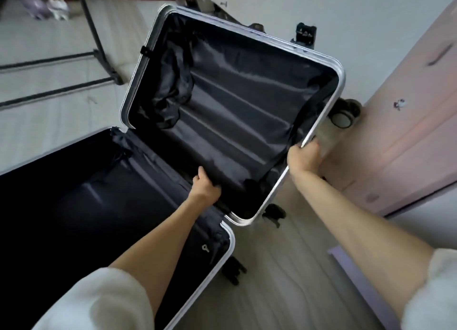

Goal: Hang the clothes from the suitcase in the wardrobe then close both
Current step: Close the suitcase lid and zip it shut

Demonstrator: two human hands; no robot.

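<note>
Suitcase is looking empty, so she's closing it. Right hand is gripping the lid edge, left hand pinching the lining; next, swing it down.

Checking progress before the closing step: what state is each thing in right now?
suitcase: open, no clothes visible inside
suitcase lid: raised, partly lifted
left hand: holds the lid's lining near the hinge
right hand: grips the lid's rim
wardrobe door: appears closed
</note>
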